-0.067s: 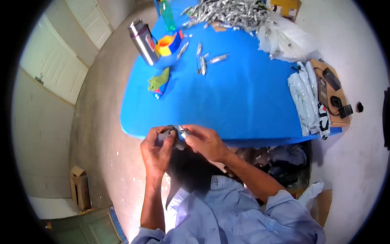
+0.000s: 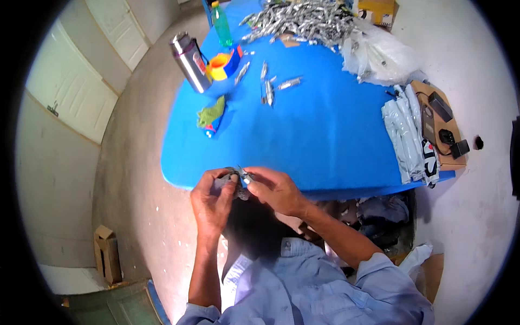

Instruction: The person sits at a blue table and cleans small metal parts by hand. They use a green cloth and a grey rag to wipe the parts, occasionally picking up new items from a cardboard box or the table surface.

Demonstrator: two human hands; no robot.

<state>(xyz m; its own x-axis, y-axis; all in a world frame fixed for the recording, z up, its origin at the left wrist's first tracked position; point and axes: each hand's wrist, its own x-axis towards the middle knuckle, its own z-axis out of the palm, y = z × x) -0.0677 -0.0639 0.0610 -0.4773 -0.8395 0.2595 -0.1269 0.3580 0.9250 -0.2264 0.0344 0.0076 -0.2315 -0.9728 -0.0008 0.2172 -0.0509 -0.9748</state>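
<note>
My left hand (image 2: 212, 200) and my right hand (image 2: 273, 188) meet at the near edge of the blue table (image 2: 325, 130). Between their fingers they hold a small grey metal piece (image 2: 238, 181). The left hand cups it from below and the right pinches its top. What exactly the piece is, I cannot tell. A few similar silver pieces (image 2: 268, 86) lie loose in the middle of the table, and a big heap of them (image 2: 303, 19) covers the far end.
A steel flask (image 2: 190, 62), a green bottle (image 2: 221, 21) and an orange-and-blue tape roll (image 2: 222, 65) stand at the far left. Clear bags (image 2: 379, 51), stacked packets (image 2: 406, 135) and a cardboard box with black devices (image 2: 441, 127) occupy the right. A small carton (image 2: 107, 252) sits on the floor.
</note>
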